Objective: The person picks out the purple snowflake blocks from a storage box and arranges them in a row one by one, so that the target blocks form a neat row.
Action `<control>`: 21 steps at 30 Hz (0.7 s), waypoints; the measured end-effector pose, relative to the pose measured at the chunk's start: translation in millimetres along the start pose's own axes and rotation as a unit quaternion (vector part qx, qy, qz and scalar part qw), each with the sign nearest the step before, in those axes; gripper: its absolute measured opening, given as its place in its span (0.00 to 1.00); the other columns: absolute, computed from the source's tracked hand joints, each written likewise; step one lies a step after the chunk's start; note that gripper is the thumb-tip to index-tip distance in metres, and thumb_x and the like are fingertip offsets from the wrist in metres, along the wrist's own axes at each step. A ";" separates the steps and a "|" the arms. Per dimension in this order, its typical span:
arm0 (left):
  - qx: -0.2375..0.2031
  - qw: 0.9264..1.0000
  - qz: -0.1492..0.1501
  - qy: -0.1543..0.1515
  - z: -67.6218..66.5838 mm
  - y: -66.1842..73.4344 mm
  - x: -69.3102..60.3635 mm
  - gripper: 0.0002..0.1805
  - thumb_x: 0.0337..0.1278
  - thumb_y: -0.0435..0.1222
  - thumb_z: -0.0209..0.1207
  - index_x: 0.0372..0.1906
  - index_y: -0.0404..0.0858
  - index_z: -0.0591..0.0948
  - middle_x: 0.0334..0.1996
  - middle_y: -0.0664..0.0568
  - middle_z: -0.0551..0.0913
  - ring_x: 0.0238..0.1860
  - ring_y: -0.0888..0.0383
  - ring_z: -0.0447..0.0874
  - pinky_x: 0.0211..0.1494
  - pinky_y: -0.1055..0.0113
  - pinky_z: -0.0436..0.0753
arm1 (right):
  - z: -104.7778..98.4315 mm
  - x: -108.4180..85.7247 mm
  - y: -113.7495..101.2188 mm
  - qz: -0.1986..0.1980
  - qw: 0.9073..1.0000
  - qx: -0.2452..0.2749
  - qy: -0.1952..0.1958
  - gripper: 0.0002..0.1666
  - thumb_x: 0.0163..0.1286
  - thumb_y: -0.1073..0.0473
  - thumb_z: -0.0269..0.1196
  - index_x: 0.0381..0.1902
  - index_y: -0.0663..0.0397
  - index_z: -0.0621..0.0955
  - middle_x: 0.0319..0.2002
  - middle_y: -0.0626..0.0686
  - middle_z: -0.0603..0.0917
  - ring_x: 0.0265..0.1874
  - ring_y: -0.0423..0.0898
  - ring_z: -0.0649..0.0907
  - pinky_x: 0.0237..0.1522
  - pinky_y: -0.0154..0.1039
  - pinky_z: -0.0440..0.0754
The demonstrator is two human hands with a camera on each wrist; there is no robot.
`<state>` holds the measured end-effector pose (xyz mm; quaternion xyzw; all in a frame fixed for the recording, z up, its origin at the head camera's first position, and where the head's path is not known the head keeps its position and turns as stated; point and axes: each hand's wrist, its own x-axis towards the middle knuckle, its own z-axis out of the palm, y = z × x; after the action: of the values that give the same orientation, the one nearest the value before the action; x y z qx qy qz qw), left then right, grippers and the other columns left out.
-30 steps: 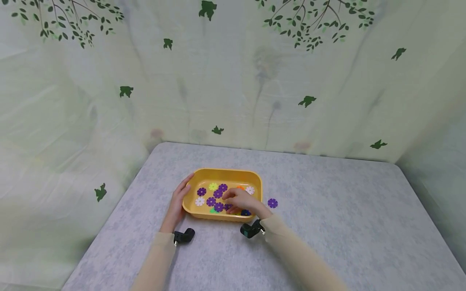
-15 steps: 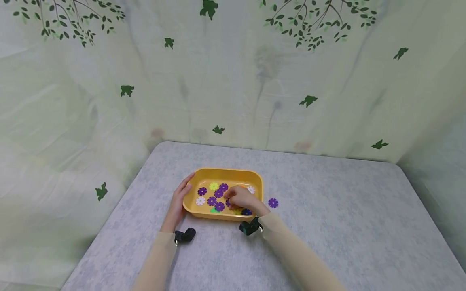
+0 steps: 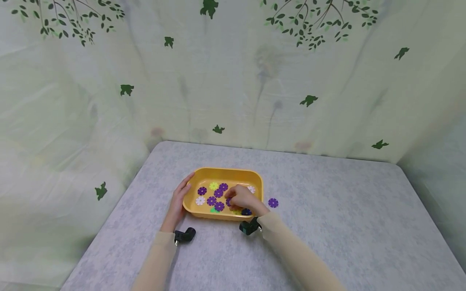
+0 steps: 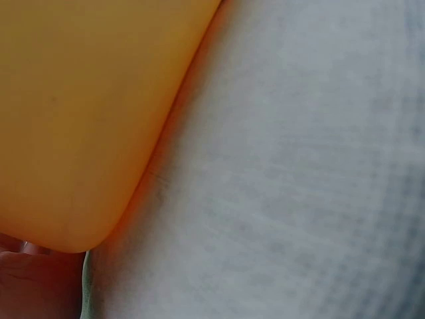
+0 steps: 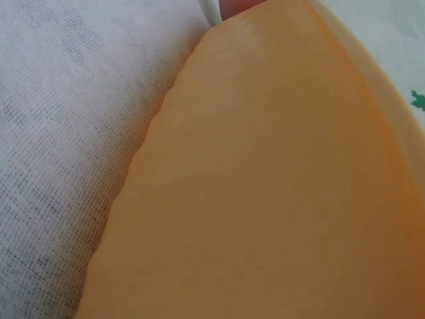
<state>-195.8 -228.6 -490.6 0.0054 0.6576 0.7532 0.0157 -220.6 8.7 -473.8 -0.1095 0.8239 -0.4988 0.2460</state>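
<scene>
In the head view a yellow tray (image 3: 214,174) lies on the table, holding flower-shaped pieces in purple, white, yellow, green and dark blue. At its left end the left hand (image 3: 177,204) grips the rim, fingers along the outside. The right hand (image 3: 244,199) is inside the right half of the tray, fingers bent down and apart over the pieces. Beside its fingertips is a purple piece (image 3: 228,202); whether they touch it cannot be told. Both wrist views show mostly the tray's outer wall (image 4: 80,119) (image 5: 252,159), with part of a hand (image 4: 36,282) low in the left one.
One purple flower piece (image 3: 273,203) lies on the grey table (image 3: 327,210), just right of the tray. Behind the table hangs a pale curtain (image 3: 233,81) with green leaf prints. A small black camera is strapped at each wrist.
The right hand has shifted slightly up and right within the tray, and its fingers have drawn in somewhat. The orange piece near it is now hidden. The left hand keeps its place.
</scene>
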 end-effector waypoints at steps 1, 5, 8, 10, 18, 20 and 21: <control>0.002 1.000 -0.001 0.001 0.8 1.6 -0.7 0.25 0.75 0.35 0.40 0.73 0.37 0.60 0.73 0.48 0.55 0.73 0.53 0.49 0.73 0.59 0.50 | 0.4 0.4 -0.2 -0.001 1.000 -0.004 0.000 0.11 0.62 0.73 0.60 0.43 0.66 0.82 0.32 0.56 0.82 0.21 0.45 0.81 0.25 0.36 0.83; 0.001 1.000 -0.004 0.001 2.0 4.1 -2.0 0.25 0.76 0.36 0.40 0.73 0.37 0.60 0.73 0.49 0.56 0.73 0.54 0.49 0.73 0.60 0.51 | 2.7 3.6 -0.1 -0.007 0.999 -0.030 0.008 0.07 0.61 0.74 0.62 0.38 0.65 0.80 0.27 0.55 0.79 0.19 0.45 0.79 0.23 0.34 0.82; -0.002 1.000 -0.004 -0.002 2.4 4.5 -2.4 0.25 0.76 0.36 0.40 0.73 0.37 0.60 0.73 0.49 0.55 0.72 0.54 0.50 0.73 0.59 0.51 | 3.9 4.7 -0.3 -0.010 0.999 -0.050 0.020 0.06 0.62 0.73 0.63 0.36 0.63 0.78 0.25 0.54 0.78 0.18 0.44 0.79 0.21 0.33 0.81; -0.002 1.000 -0.003 -0.004 2.0 4.1 -2.4 0.25 0.76 0.36 0.40 0.73 0.37 0.60 0.73 0.49 0.55 0.72 0.54 0.50 0.73 0.59 0.51 | 4.3 4.5 -0.2 -0.010 0.998 -0.053 0.026 0.06 0.62 0.72 0.63 0.35 0.62 0.76 0.23 0.54 0.77 0.17 0.44 0.79 0.20 0.32 0.80; -0.003 1.000 0.007 -0.001 -2.5 -6.1 2.8 0.24 0.76 0.36 0.39 0.72 0.38 0.61 0.73 0.49 0.55 0.73 0.53 0.49 0.73 0.57 0.50 | 2.7 0.4 0.3 -0.019 0.998 -0.048 0.020 0.06 0.64 0.70 0.62 0.31 0.59 0.74 0.21 0.52 0.77 0.16 0.42 0.76 0.19 0.29 0.76; -0.005 1.000 0.007 0.004 -4.5 -11.6 5.3 0.24 0.76 0.37 0.40 0.72 0.39 0.62 0.73 0.50 0.56 0.72 0.54 0.50 0.73 0.58 0.50 | 1.2 -0.5 0.7 -0.030 0.998 -0.053 0.015 0.07 0.65 0.69 0.62 0.31 0.58 0.74 0.21 0.51 0.76 0.16 0.42 0.74 0.18 0.30 0.73; -0.006 1.000 0.006 0.007 -5.4 -14.2 6.4 0.24 0.76 0.38 0.40 0.72 0.40 0.62 0.73 0.51 0.57 0.72 0.55 0.50 0.73 0.59 0.51 | 0.2 -0.8 1.0 -0.036 0.998 -0.054 0.012 0.06 0.64 0.69 0.63 0.31 0.58 0.74 0.21 0.51 0.76 0.17 0.42 0.74 0.18 0.30 0.72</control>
<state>-202.1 -231.9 -505.4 0.0045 0.6530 0.7573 0.0065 -219.7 9.3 -474.6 -0.1461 0.8479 -0.4636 0.2115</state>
